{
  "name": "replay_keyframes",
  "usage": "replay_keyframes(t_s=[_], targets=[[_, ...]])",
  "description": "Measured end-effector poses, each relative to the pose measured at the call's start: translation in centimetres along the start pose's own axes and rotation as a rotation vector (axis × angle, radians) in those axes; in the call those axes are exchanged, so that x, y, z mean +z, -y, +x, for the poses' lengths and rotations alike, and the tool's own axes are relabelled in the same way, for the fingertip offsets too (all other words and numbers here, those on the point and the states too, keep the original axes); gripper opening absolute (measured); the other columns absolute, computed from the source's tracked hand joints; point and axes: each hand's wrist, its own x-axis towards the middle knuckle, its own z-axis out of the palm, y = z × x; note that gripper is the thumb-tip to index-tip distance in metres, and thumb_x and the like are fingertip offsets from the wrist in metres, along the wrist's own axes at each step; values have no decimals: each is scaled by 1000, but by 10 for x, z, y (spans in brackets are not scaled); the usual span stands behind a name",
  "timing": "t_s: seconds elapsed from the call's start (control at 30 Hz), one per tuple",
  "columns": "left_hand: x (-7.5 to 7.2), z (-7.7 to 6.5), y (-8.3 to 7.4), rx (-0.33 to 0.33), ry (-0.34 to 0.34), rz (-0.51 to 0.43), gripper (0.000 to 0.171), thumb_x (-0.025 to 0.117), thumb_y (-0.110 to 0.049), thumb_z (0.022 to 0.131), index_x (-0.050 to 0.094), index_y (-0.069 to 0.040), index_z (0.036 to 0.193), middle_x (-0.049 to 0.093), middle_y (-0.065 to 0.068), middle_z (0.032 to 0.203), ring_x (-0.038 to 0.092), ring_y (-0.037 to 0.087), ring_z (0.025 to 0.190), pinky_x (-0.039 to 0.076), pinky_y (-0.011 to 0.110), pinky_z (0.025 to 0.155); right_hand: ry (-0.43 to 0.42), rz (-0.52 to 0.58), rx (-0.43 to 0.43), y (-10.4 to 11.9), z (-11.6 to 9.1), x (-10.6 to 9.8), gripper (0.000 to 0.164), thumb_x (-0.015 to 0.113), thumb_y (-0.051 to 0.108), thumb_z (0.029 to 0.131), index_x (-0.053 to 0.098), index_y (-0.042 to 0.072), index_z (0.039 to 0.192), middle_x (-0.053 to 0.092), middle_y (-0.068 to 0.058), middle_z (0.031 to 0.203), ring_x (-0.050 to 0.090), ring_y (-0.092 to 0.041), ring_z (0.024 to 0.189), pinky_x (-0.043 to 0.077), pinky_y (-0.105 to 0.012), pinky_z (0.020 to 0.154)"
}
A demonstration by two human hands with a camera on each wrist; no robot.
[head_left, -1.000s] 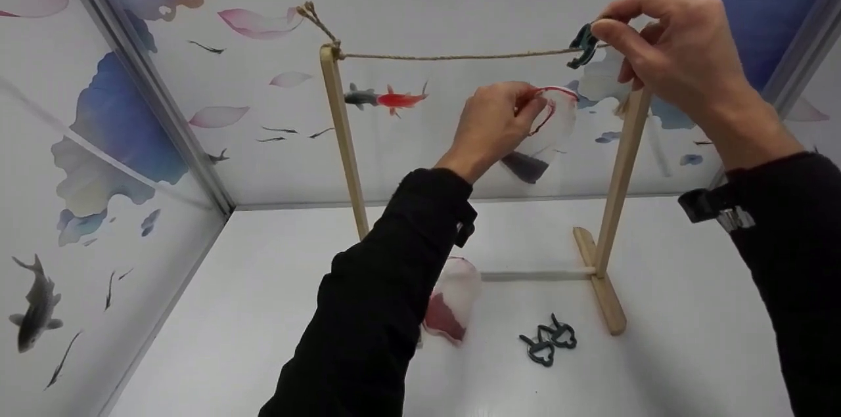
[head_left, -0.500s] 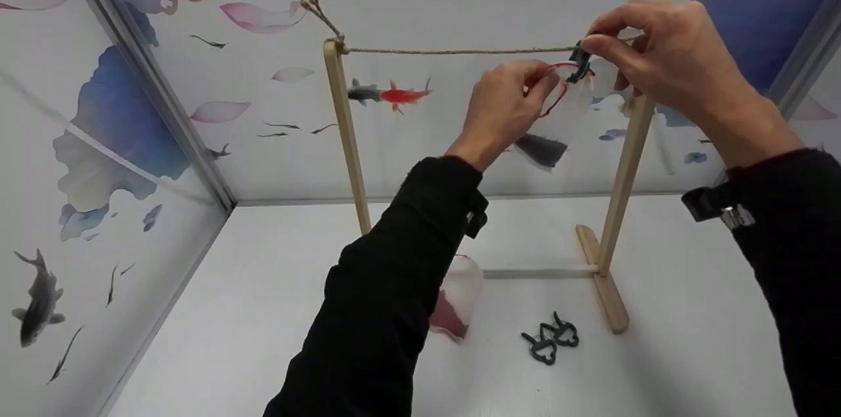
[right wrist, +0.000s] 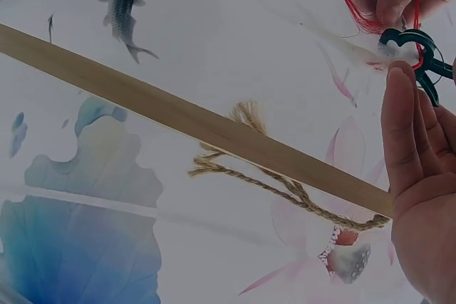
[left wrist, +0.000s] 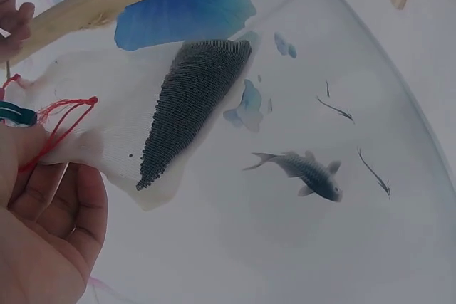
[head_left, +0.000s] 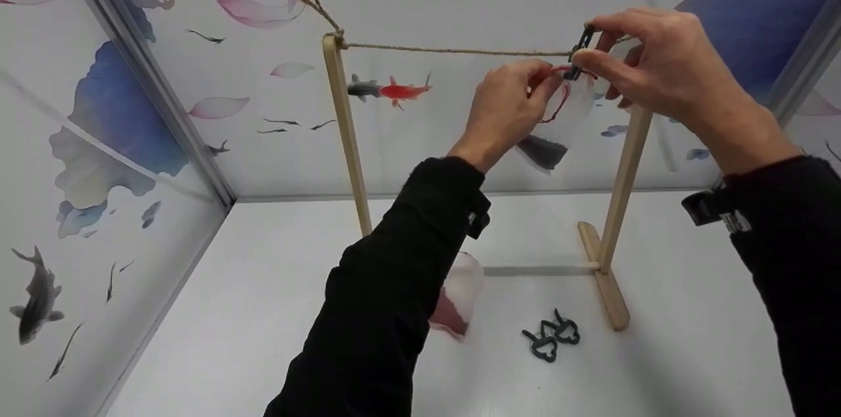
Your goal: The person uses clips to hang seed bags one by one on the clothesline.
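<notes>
My left hand [head_left: 509,108] pinches the red-corded rim of a white mesh drawstring pouch [left wrist: 189,105], which has small dark beads in its lower end. The pouch hangs just under the twine [head_left: 453,50] of a wooden rack, near the rack's right post. Between the thumb and fingers of my right hand [head_left: 677,69] is a dark green spring clip [head_left: 579,52], held at the twine. In the right wrist view, the clip's curved jaws lie against the pouch's red cord and white mesh. I cannot tell whether they grip both twine and pouch.
On the white table lie two more dark clips [head_left: 543,346] and a second pouch [head_left: 460,299] with reddish contents, partly behind my left sleeve. The rack's right post [head_left: 626,180], left post [head_left: 346,134] and low crossbar [head_left: 539,270] frame the space. Printed panels enclose the table.
My left hand has moved up and right, bringing the pouch's rim to the clip. My right hand has shifted slightly down and left, and the clip has tilted in its fingers.
</notes>
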Motion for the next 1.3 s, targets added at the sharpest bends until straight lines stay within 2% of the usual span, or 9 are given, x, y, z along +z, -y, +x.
replay_keyframes(t_s=[0.33, 0.57, 0.73, 0.87, 0.97, 1.1, 1.2, 1.3], targets=[[2, -4, 1, -9, 5, 2, 22, 57, -24, 106, 70, -8, 113, 63, -2, 86, 50, 8, 73, 37, 19, 64, -66, -18, -1, -1, -7, 7, 50, 74, 22, 95, 60, 5, 140, 73, -16, 106, 47, 30, 77, 40, -1, 68], [10, -17, 11, -3, 9, -67, 23, 60, -20, 104, 66, -5, 121, 70, 2, 98, 63, 9, 83, 46, 18, 72, -140, 37, -45, -3, -20, 20, 49, 77, 12, 92, 62, 3, 137, 73, -16, 105, 52, 24, 82, 43, -3, 73], [18, -30, 19, 7, 24, -138, 26, 64, -16, 101, 62, -4, 124, 69, 3, 97, 64, 9, 80, 49, 18, 71, -235, 92, -27, -2, -36, 33, 54, 79, 2, 88, 61, 4, 139, 70, -15, 108, 58, 19, 87, 46, -5, 73], [25, -39, 26, -2, 15, -187, 29, 67, -16, 99, 62, -4, 124, 68, 3, 98, 64, 9, 81, 49, 18, 72, -288, 147, -7, 0, -51, 48, 62, 79, -8, 83, 59, 5, 140, 65, -14, 117, 64, 8, 98, 50, -11, 78], [30, -47, 34, -27, 3, -199, 32, 70, -17, 97, 62, -5, 126, 67, 5, 104, 62, 10, 88, 48, 18, 78, -303, 169, -3, 3, -66, 59, 66, 78, -12, 81, 56, 5, 142, 61, -14, 126, 67, -3, 107, 51, -14, 82], [38, -61, 49, -51, -10, -236, 38, 71, -18, 96, 59, -6, 130, 63, 6, 115, 59, 14, 98, 46, 19, 83, -323, 182, 11, 9, -90, 69, 63, 76, -14, 83, 57, 4, 140, 58, -12, 133, 64, -12, 117, 50, -17, 88], [45, -73, 62, -59, -30, -287, 42, 72, -16, 96, 57, -6, 134, 61, 5, 117, 59, 15, 101, 47, 20, 86, -323, 211, 28, 11, -110, 76, 62, 76, -16, 80, 59, 1, 137, 58, -13, 133, 61, -15, 122, 49, -19, 92], [51, -88, 72, -68, -53, -317, 45, 71, -16, 96, 54, -7, 137, 60, 3, 118, 59, 12, 104, 48, 22, 88, -280, 221, 29, 9, -131, 86, 66, 78, -19, 76, 60, 0, 136, 59, -15, 133, 59, -17, 125, 48, -20, 96]])
